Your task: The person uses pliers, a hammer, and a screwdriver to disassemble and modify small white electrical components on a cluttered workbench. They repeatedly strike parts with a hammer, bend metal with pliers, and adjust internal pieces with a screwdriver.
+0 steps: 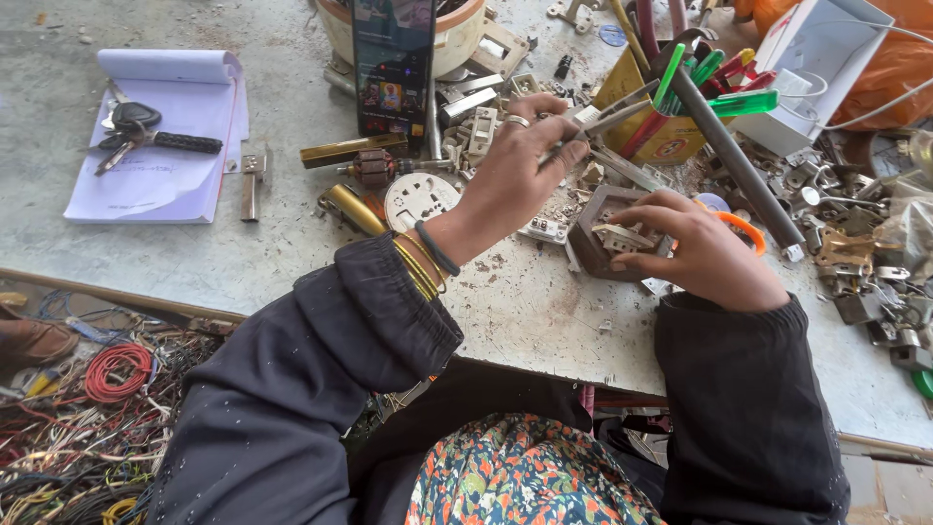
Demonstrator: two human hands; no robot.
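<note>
My left hand (525, 165) reaches forward over the bench and grips a thin metal tool (607, 112) whose far end points toward a yellow box of tools (666, 136). A ring sits on one finger, and bangles and a dark band circle the wrist. My right hand (705, 248) holds a grey-brown electrical switch box (607, 233) against the table, thumb resting on the pale parts inside it. An orange ring (743, 228) shows just behind that hand. Both arms wear dark sleeves.
A phone (393, 63) stands propped against a round pot. A notepad (165, 136) with keys (146, 136) lies far left. Switch parts, a round white plate (418, 197), brass pieces and metal scrap (865, 253) litter the bench. Tangled wires (87, 418) lie on the floor.
</note>
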